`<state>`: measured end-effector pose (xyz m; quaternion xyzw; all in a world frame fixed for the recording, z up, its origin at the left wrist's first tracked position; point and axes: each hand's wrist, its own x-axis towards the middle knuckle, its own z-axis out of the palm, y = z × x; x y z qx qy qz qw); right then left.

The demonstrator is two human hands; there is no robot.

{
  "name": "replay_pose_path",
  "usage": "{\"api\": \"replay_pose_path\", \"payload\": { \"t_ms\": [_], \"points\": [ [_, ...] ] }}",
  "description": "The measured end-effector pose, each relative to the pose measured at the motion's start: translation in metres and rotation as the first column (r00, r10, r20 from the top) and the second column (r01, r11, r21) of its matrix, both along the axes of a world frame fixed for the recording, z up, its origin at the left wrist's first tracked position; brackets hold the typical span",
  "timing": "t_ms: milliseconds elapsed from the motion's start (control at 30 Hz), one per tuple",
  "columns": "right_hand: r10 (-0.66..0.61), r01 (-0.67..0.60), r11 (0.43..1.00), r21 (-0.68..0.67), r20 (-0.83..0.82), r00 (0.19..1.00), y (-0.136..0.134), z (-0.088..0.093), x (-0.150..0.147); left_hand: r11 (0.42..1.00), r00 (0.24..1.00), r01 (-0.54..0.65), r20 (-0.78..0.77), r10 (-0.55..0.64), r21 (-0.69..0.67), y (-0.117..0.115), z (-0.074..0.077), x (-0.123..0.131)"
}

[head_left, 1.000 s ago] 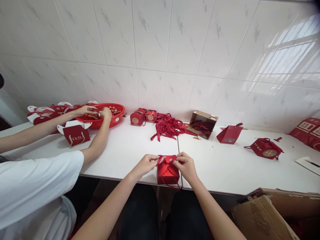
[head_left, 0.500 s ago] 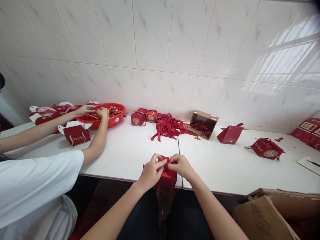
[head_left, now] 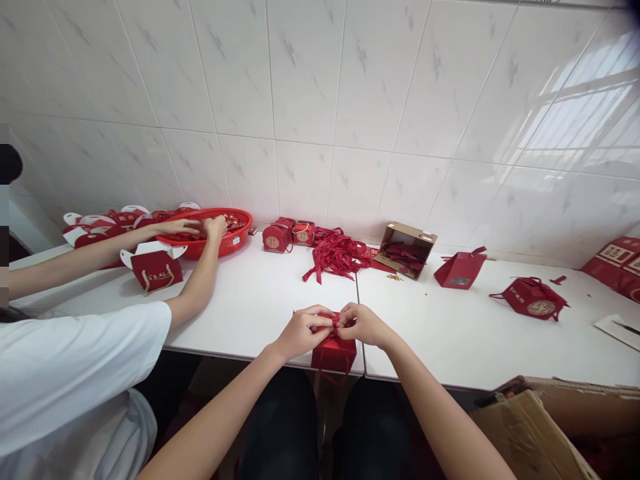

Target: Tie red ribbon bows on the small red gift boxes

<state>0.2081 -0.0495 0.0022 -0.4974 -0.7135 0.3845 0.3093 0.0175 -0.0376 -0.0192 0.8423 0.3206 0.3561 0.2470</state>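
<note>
from my end, i have the left hand (head_left: 303,332) and the right hand (head_left: 367,327) close together over the shiny red box (head_left: 333,359), both pinching the dark red ribbon (head_left: 335,327) on its top between thumb and fingers. the box stands at the near edge of the white table (head_left: 240,313), right in front of me. farther back i can make out a tangled heap of ribbons (head_left: 337,256) beside a small open carton (head_left: 411,232), and to the left a co-worker's hands (head_left: 217,229) reach into a red basin (head_left: 230,247).
</note>
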Motion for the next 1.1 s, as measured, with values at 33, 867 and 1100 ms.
{"api": "replay_pose_path", "payload": {
  "t_ms": [33,867,1100],
  "points": [
    [-0.011,0.011,1.000,0.013,0.010,1.000,-0.001,0.000,0.002,1.000,1.000,-0.030,0.005,0.030,-0.009,0.000,0.001,-0.003],
    [-0.370,0.163,0.837,0.523,0.321,0.872,-0.021,-0.014,0.014,0.990,0.967,-0.116,-0.217,0.130,0.074,0.005,0.009,-0.035],
    [-0.372,0.155,0.831,0.534,0.329,0.868,-0.023,-0.012,0.017,0.968,0.922,-0.177,-0.314,0.227,0.181,0.008,0.007,-0.040]
  ]
}}
